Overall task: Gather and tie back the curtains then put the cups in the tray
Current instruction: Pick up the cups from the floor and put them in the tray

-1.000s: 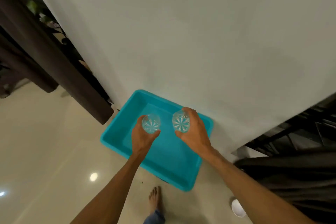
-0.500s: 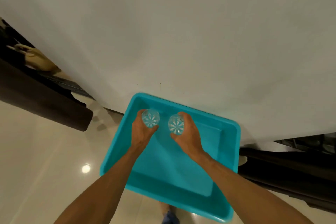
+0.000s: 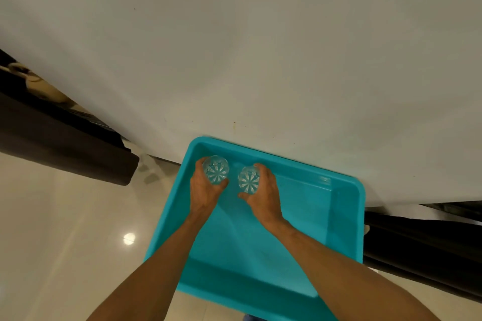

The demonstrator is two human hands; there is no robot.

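Note:
A turquoise plastic tray (image 3: 347, 219) lies on the floor against the white wall. My left hand (image 3: 204, 190) grips a clear cut-glass cup (image 3: 216, 173) over the tray's far left corner. My right hand (image 3: 266, 194) grips a second clear glass cup (image 3: 248, 180) just to the right of the first. Both cups are upright and low inside the tray; whether they touch its bottom I cannot tell. No curtains show clearly.
A white wall (image 3: 260, 47) fills the upper view. Dark wooden furniture (image 3: 65, 148) stands at the left and a dark frame (image 3: 422, 250) at the right of the tray. Glossy beige floor tiles (image 3: 65, 242) spread at the lower left.
Both hands with their cups have come lower and deeper into the tray's far left part. The view has closed in on the tray.

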